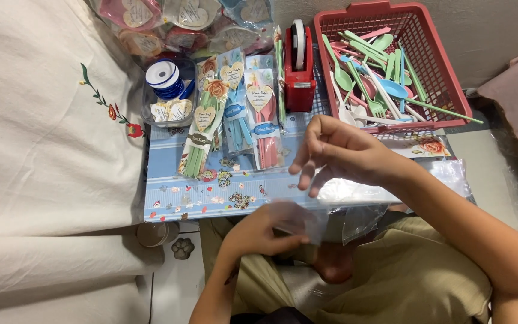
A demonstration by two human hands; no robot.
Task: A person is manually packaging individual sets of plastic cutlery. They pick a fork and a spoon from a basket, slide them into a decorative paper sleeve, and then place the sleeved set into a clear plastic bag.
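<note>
on a glossy blue tabletop [211,198], left hand [259,231] pinches a crinkly clear plastic bag [301,219]; right hand [340,153] hovers, fingers loosely spread.

Small clear plastic bag [298,221], limp and crumpled, pinched above the lap.

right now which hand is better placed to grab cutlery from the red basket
Right. The right hand hovers empty, fingers spread, just in front of the red basket of plastic spoons and forks. The left hand is lower, near the lap, pinching a clear plastic bag.
</note>
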